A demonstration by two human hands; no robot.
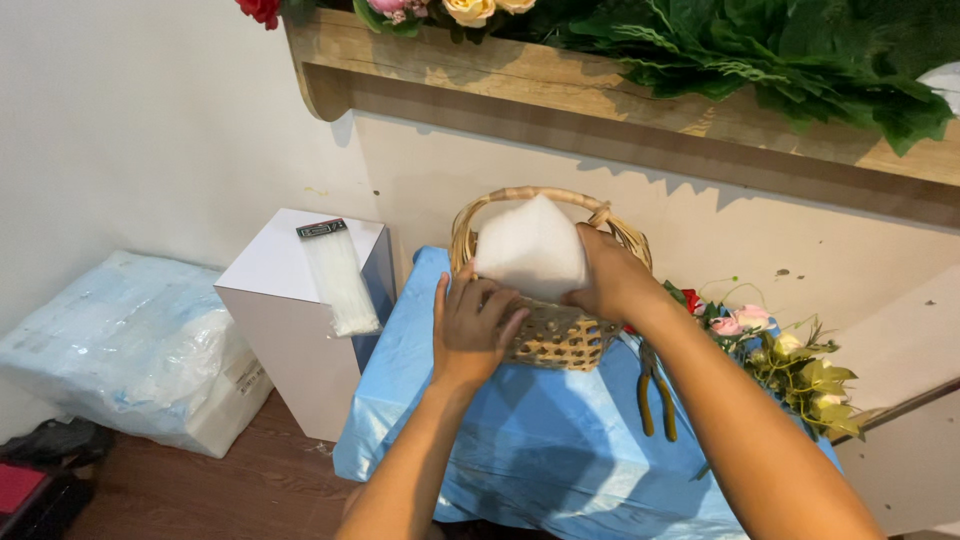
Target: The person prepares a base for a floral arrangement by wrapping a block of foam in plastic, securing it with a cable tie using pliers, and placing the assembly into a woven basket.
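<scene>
Across the top of the frame runs a long wooden shelf (pixel 620 95) loaded with green leaves and a few red, pink and cream blooms. Below it, filling the lower middle of the frame, a table draped in a shiny blue cloth (pixel 530 440) carries the work. At the left edge a bulky bundle wrapped in clear plastic (pixel 130 345) lies on the dark wood floor, and just right of it stands a white box pedestal (pixel 300 310) with a packet of white cable ties (pixel 338 278) lying on its top. At centre frame, on the blue cloth, sits a woven basket (pixel 560 338) of pale cane, open lattice sides, with an arched handle rising behind. A white foam block (pixel 530 250), matt and softly angular with one corner pointing up, stands in the basket's mouth, well above the rim. The left hand (pixel 470 330) lies against the basket's near side, fingers spread and touching the block's lower edge. The right hand (pixel 608 275) is clamped on the block's right side, fingers curled round it. To the right of the frame's middle lies a bunch of artificial flowers (pixel 785 355), pink and cream with yellowed leaves, and just beside the basket a pair of pliers (pixel 655 390) with yellow-green handles.
</scene>
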